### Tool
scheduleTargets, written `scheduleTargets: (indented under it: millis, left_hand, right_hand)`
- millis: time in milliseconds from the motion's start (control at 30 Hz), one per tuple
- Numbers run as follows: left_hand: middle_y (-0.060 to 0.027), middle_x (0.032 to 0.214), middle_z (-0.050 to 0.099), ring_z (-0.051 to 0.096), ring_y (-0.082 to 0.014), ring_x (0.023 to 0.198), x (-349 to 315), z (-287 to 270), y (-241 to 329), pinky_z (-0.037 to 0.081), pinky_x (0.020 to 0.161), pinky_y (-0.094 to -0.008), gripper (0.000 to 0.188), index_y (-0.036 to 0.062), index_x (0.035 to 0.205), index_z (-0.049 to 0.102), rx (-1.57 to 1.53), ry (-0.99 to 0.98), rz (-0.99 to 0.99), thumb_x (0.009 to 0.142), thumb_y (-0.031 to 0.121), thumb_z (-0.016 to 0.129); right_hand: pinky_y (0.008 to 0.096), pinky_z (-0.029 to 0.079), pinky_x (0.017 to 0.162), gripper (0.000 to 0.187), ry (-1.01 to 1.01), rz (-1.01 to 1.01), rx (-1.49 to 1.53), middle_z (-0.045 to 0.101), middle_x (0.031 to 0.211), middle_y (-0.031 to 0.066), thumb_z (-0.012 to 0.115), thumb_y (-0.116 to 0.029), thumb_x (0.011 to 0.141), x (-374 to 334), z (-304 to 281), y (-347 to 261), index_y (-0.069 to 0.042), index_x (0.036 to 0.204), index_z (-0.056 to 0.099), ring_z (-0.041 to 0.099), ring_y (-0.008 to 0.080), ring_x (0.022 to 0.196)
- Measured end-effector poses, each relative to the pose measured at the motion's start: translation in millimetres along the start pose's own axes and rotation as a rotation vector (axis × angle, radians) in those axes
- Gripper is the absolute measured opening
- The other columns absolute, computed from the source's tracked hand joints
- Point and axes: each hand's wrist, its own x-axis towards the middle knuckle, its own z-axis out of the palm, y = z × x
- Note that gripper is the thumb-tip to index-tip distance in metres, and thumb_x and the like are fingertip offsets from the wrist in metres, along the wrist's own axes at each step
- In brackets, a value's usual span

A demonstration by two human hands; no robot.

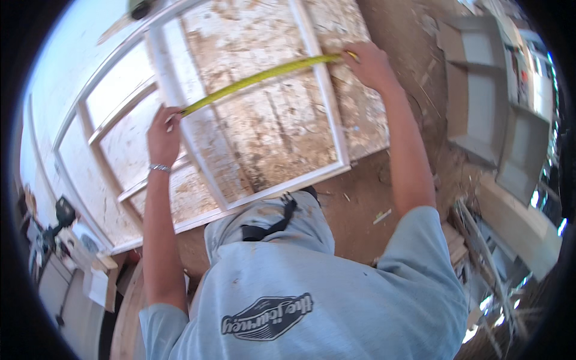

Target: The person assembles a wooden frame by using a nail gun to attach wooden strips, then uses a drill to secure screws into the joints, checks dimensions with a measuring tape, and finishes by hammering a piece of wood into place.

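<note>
A yellow tape measure (258, 78) is stretched slantwise across a white wooden window frame (327, 102) that lies flat on a worn, paint-stained board (276, 126). My left hand (163, 135), with a metal bracelet at the wrist, pinches the tape's lower end against a middle bar of the frame (180, 108). My right hand (369, 63) presses the other end of the tape onto the frame's right side rail. Both arms reach out over my light blue shirt (300, 288).
A grey open shelf unit (480, 90) lies on the brown dirt floor (360, 198) at the right. Wood scraps and splinters (474, 240) pile up at the lower right. A dark machine (60, 216) and boxes stand at the lower left.
</note>
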Motion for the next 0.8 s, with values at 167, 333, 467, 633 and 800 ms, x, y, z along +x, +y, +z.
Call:
scheduleTargets:
  millis: [167,333,467,633,800]
  left_hand:
    - [-0.0154,0.139,0.063,0.063,-0.0305,0.124,-4,-23,-4,0.055,0.100,-0.0389,0.014,0.0066,0.108,0.072,-0.139,0.091,0.080,0.096,0.006,0.065]
    - [-0.0147,0.115,0.072,0.063,-0.0338,0.123,-36,-132,-48,0.051,0.100,-0.0404,0.010,0.0078,0.102,0.071,0.002,0.024,0.191,0.093,0.009,0.070]
    - [-0.0117,0.110,0.071,0.067,-0.0296,0.109,-69,-255,-190,0.053,0.095,-0.0380,0.012,0.0082,0.101,0.076,0.176,0.181,0.072,0.090,0.007,0.074]
    - [-0.0101,0.096,0.070,0.067,-0.0287,0.090,-105,-386,-369,0.054,0.084,-0.0387,0.013,0.0176,0.101,0.079,0.368,0.348,-0.182,0.090,0.013,0.074]
    - [-0.0139,0.111,0.068,0.066,-0.0342,0.103,-92,-421,-485,0.053,0.092,-0.0415,0.013,0.0178,0.101,0.079,0.606,0.442,-0.044,0.091,0.013,0.070]
  right_hand:
    - [0.0475,0.048,0.096,0.031,-0.006,-0.045,0.051,0.069,0.109,0.0206,0.063,-0.030,0.098,-21,-38,-20,-0.006,0.116,0.071,0.063,0.0396,0.108]
    - [0.0436,0.050,0.088,0.025,-0.198,-0.043,0.205,0.068,0.102,0.0187,0.064,-0.022,0.094,-39,-72,-138,-0.004,0.110,0.068,0.064,0.0360,0.100]
    - [0.0440,0.050,0.087,0.021,-0.154,-0.102,0.149,0.068,0.101,0.0181,0.066,-0.019,0.091,-30,-58,-228,-0.005,0.106,0.069,0.065,0.0358,0.100]
    - [0.0451,0.050,0.090,0.020,0.000,-0.130,0.157,0.070,0.104,0.0172,0.066,-0.020,0.091,-24,0,-328,-0.007,0.106,0.071,0.065,0.0362,0.101]
    - [0.0459,0.050,0.091,0.020,0.035,-0.173,0.131,0.071,0.103,0.0165,0.065,-0.020,0.093,-16,57,-462,-0.007,0.106,0.072,0.065,0.0364,0.101]
